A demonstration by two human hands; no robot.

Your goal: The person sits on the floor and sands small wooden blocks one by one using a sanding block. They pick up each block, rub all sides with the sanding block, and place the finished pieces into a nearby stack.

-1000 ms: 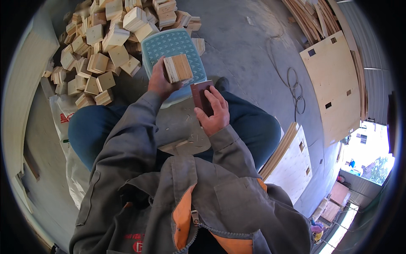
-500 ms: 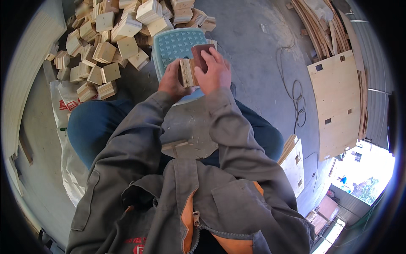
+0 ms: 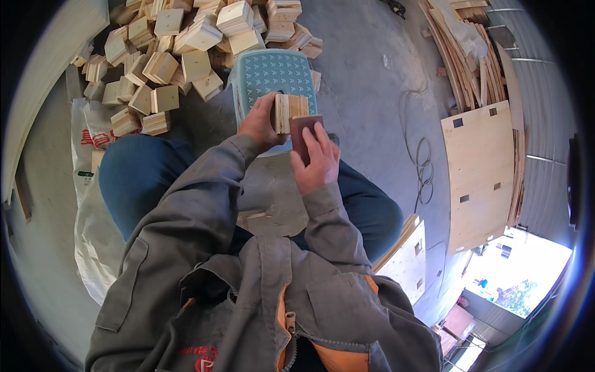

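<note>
Over a light-blue plastic stool [image 3: 277, 68], my left hand [image 3: 261, 126] grips a plywood block [image 3: 282, 114] by its left side. The block's layered edges face up. Wrapped round a reddish-brown rectangular sanding block [image 3: 299, 140], my right hand [image 3: 317, 156] presses it with the fingers on top. That sanding block lies at the near right corner of the plywood block, overlapping its edge. Whether the two surfaces touch is hard to make out. The undersides of both pieces are hidden.
A large heap of plywood blocks [image 3: 196, 65] lies on the floor beyond and left of the stool. White woven sacking [image 3: 87, 229] is by my left knee. To the right are a looped cable [image 3: 424, 164], a plywood panel with square holes [image 3: 480, 173] and leaning wood strips [image 3: 462, 56].
My right hand has drawn the sanding block toward me, from the plywood block's far side to its near right corner. My left hand keeps its hold; the whole view has shifted slightly.
</note>
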